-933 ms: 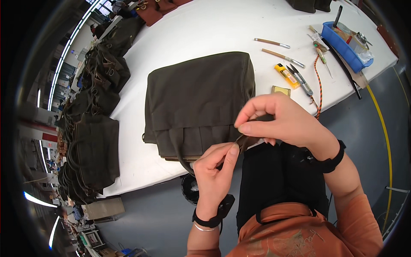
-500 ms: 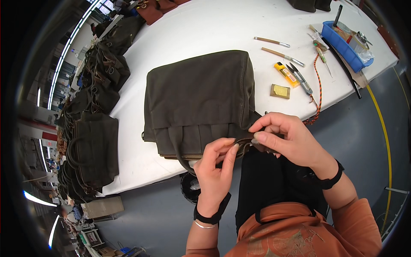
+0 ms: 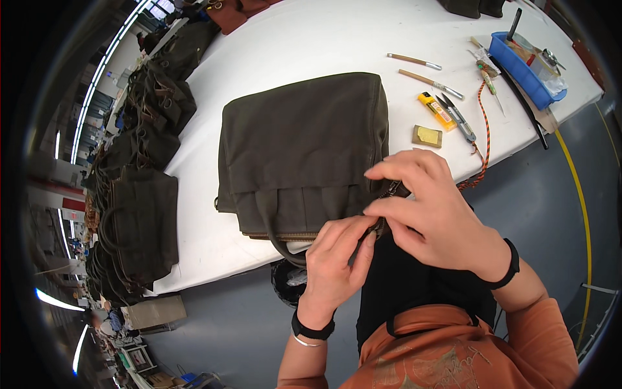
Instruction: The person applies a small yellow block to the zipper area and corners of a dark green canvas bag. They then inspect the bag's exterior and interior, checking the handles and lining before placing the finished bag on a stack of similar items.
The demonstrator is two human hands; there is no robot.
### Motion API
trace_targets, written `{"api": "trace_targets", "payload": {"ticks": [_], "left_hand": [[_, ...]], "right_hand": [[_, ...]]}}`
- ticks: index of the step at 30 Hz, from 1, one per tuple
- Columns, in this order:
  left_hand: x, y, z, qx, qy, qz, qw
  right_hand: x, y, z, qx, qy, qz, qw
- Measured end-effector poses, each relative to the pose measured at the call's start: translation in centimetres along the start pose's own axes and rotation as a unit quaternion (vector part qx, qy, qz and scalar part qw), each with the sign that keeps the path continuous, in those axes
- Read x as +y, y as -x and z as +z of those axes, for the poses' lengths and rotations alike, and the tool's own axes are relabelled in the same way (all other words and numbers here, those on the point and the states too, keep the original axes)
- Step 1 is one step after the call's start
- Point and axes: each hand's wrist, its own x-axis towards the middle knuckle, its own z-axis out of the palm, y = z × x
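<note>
A dark olive canvas bag (image 3: pixel 301 133) lies on its side on the white table, its carry handles toward me. At its near right corner, my left hand (image 3: pixel 338 266) is closed, with thumb and fingers pinching the bag's zipper (image 3: pixel 381 225). My right hand (image 3: pixel 431 214) is at the same corner, its index finger and thumb spread apart around the zipper's raised dark end (image 3: pixel 394 188). Part of the zipper and my right hand's other fingertips are hidden behind the hands.
Several similar dark bags (image 3: pixel 146 220) line the left edge. To the right lie two wooden-handled tools (image 3: pixel 431 84), a yellow box (image 3: pixel 437 111), thread snips (image 3: pixel 459 118) on an orange cord, a small block (image 3: pixel 427 136) and a blue tray (image 3: pixel 526 71). A bin (image 3: pixel 286 283) stands below the table.
My right hand has lifted a little, and its thumb and index finger have spread from a pinch. My left hand has shifted slightly right along the zipper. The bag has barely moved.
</note>
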Motion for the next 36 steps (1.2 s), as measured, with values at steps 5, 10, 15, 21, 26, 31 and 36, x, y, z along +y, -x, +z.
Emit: {"api": "trace_targets", "payload": {"ticks": [5, 10, 15, 21, 26, 31, 36], "left_hand": [[0.3, -0.2, -0.4, -0.022, 0.013, -0.001, 1.0], [0.0, -0.1, -0.3, -0.021, -0.017, 0.012, 1.0], [-0.5, 0.3, 0.1, 0.021, -0.016, -0.002, 1.0], [-0.8, 0.6, 0.6, 0.041, -0.004, -0.02, 0.999], [-0.9, 0.8, 1.0, 0.056, 0.037, -0.067, 0.996], [-0.7, 0.6, 0.3, 0.014, 0.035, -0.054, 0.998], [-0.6, 1.3, 0.2, 0.014, 0.149, -0.103, 0.983]], "right_hand": [[0.0, 1.5, 0.4, -0.023, -0.01, 0.012, 1.0], [0.5, 2.1, 0.4, -0.002, 0.027, -0.009, 1.0], [0.5, 3.0, 1.6, 0.08, 0.038, -0.023, 0.996], [0.2, 5.1, 4.9, 0.16, 0.021, -0.002, 0.987], [0.2, 5.1, 6.4, 0.188, 0.007, 0.013, 0.982], [-0.3, 4.1, 5.1, 0.172, 0.026, 0.038, 0.984], [0.0, 2.6, 3.5, 0.024, 0.099, -0.021, 0.995]]}}
